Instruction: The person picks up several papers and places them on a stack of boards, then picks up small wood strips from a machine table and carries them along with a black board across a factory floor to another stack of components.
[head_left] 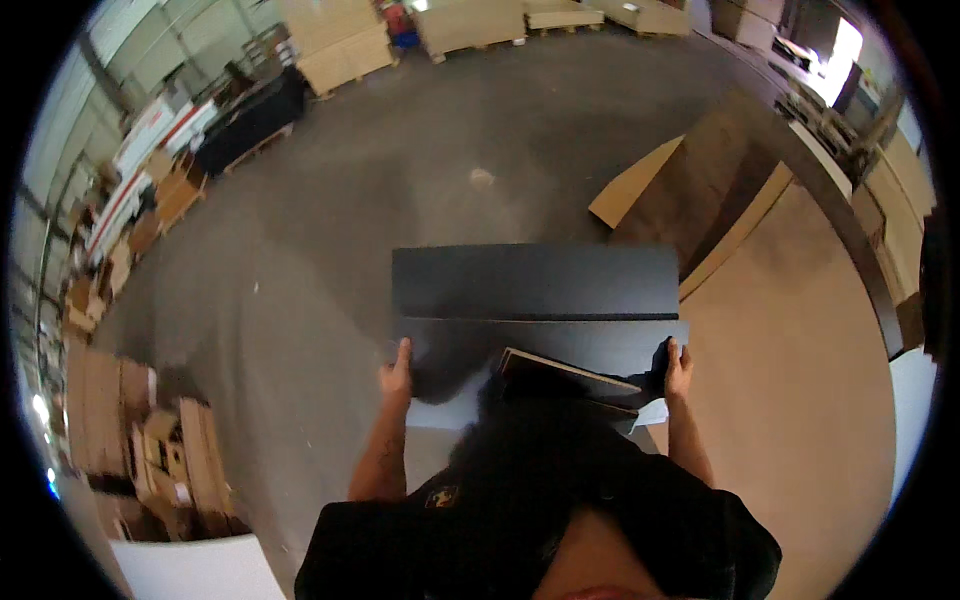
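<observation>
I carry several flat dark grey panels (540,280) in front of my body, held across by their two short sides. My left hand (396,374) is closed on the left edge, thumb on top. At the right edge my right hand (678,372) grips the same stack, its thumb up over the face. A smaller dark board (570,377) with a pale raw edge lies tilted on top, close against my chest. My fingers under the panels are hidden.
A large brown board surface (790,380) stands to my right, with cardboard sheets (640,185) at its far end. Stacked cardboard (180,460) is at lower left, beside a white surface (200,570). Pallets of pale boards (470,25) line the far side of the grey floor (290,230).
</observation>
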